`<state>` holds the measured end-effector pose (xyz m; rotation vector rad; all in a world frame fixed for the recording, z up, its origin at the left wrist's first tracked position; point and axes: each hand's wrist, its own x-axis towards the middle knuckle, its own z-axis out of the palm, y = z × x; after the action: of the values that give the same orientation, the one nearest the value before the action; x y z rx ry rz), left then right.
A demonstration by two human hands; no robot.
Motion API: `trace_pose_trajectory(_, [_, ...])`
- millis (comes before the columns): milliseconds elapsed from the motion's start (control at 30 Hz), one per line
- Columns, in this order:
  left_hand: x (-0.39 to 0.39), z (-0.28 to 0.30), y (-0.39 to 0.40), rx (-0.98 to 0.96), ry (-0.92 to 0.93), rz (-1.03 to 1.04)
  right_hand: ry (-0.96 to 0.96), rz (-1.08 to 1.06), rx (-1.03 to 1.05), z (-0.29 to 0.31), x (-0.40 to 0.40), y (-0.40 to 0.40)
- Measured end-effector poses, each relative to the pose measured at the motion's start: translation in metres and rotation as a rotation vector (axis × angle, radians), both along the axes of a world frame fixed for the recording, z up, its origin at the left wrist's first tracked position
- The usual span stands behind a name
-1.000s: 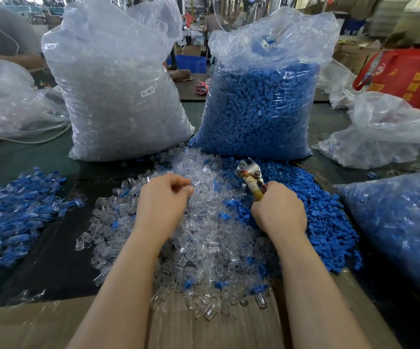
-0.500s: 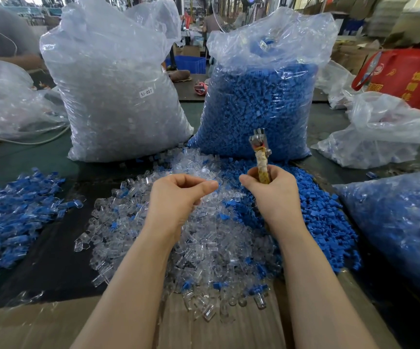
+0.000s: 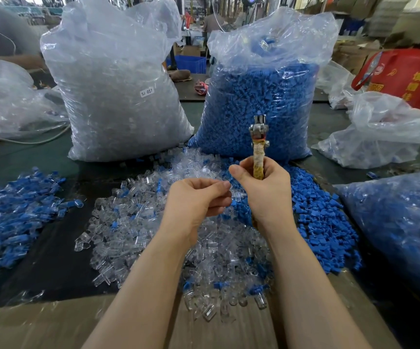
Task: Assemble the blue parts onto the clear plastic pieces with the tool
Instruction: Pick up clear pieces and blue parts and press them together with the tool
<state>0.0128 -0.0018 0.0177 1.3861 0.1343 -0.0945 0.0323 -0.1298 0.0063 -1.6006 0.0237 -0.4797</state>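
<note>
The right hand (image 3: pixel 264 190) was wrapped round the tape-bound handle of the tool (image 3: pixel 258 144), held upright over the loose clear pieces (image 3: pixel 133 222) and blue parts (image 3: pixel 324 230). A small clear piece (image 3: pixel 236 195) was pinched in the left hand (image 3: pixel 199 197). Looked like the mating step; a blue part probably still needed.

"SJ 017" sticker (image 3: pixel 147 92) on clear-parts bag (image 3: pixel 118 96); red bag (image 3: pixel 405 79) txt illegible.

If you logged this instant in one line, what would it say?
left hand: pinching clear piece | right hand: gripping tool upright | both above mixed loose pile | assembly: not seen yet
</note>
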Motion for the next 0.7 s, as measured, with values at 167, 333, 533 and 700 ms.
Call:
trace_pose_trajectory(167, [0.0,-0.0019,-0.0034,-0.033,-0.026,0.093,-0.012,0.02,-0.002,0.0006,-0.001,0.0004])
trace_pose_trajectory(333, [0.0016,-0.0025,-0.0023,-0.078,-0.047,0.163,-0.016,0.047,-0.052,0.0014,-0.0041,0.0025])
trace_pose_trajectory(533, [0.0024,-0.0037,-0.0035,0.01,-0.129,0.227,-0.038,-0.089,-0.275,0.0026,-0.0057,0.008])
trace_pose_trajectory(700, [0.0045,-0.006,-0.0018,0.192,-0.21,0.267,-0.032,-0.11,-0.337,0.0046,-0.0074,0.0094])
